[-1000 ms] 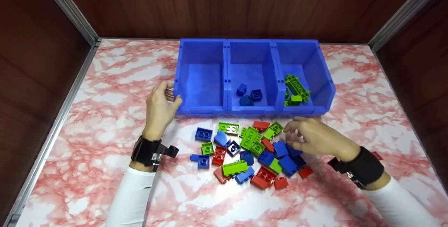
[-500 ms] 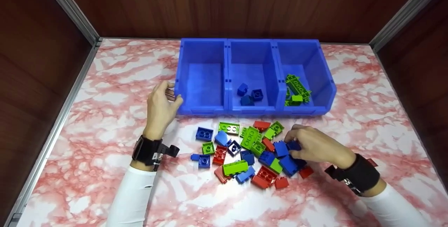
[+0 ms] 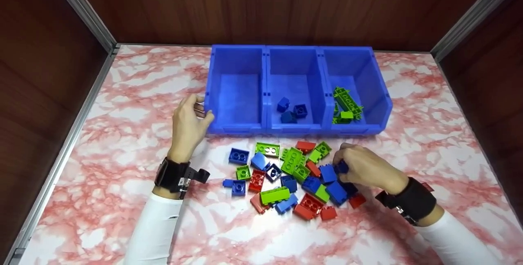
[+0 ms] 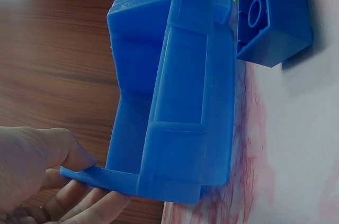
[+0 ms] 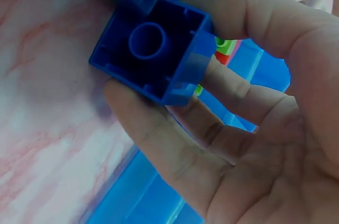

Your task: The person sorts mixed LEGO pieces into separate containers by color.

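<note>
My left hand (image 3: 188, 126) holds the left side wall of a blue bin (image 3: 235, 128) with three compartments. In the left wrist view, the thumb lies on one side of the rim and the fingers on the other. At the right of the loose pile, my right hand (image 3: 372, 169) pinches a small dark blue toy brick (image 5: 148, 44) between thumb and fingers. The right wrist view shows that brick's hollow, square underside with one round tube. Against it, another blue brick (image 3: 327, 173) lies in the pile.
Several green, red and blue bricks lie loose before the bin, among them a long green brick (image 3: 274, 195). Blue bricks (image 3: 300, 110) sit in the middle compartment, green pieces (image 3: 347, 101) in the right one. Dark wood panels (image 3: 261, 7) wall the table (image 3: 102, 167).
My right hand has come down at the right of the pile, and its fingers have closed on a dark blue brick. The left hand stays at the bin's wall.
</note>
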{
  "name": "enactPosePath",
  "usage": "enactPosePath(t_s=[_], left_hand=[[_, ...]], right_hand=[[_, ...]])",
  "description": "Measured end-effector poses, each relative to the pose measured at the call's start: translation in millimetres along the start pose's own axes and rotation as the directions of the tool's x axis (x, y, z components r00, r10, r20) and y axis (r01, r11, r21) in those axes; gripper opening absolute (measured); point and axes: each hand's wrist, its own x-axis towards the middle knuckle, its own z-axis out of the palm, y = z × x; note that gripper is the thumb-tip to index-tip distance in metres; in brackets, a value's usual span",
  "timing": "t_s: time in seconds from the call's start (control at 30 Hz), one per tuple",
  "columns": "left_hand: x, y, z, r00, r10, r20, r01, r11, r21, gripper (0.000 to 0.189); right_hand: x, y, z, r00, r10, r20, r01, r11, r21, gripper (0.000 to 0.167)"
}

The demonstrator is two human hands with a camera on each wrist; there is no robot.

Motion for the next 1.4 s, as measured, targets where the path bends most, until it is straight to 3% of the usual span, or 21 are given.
enactPosePath(t_s=[0.3, 0.67, 0.87, 1.4], left_hand=[[-0.2, -1.5, -0.1, 1.0, -0.01, 0.004, 0.01, 1.0, 0.009, 0.029], [0.1, -1.5, 0.2, 1.0, -0.021, 0.022, 0.021, 1.0, 0.004, 0.03], [0.3, -1.4, -0.4, 1.0, -0.017, 0.026, 0.017, 1.0, 0.003, 0.03], [1.3, -1.5, 0.3, 0.999, -0.023, 0.022, 0.023, 1.0, 0.019, 0.029]], right_hand=[[3.1, 0.6, -8.3, 0.995, -0.052, -0.085, 0.051, 0.999, -0.012, 0.021], [15.2, -30.7, -51.0, 0.975, -0.14, -0.176, 0.134, 0.99, -0.044, 0.023], [34.5, -50.7, -71.8, 0.963, -0.186, -0.193, 0.172, 0.981, -0.087, 0.027], [104.0, -87.4, -105.8, 0.96, -0.186, -0.208, 0.173, 0.982, -0.081, 0.028]])
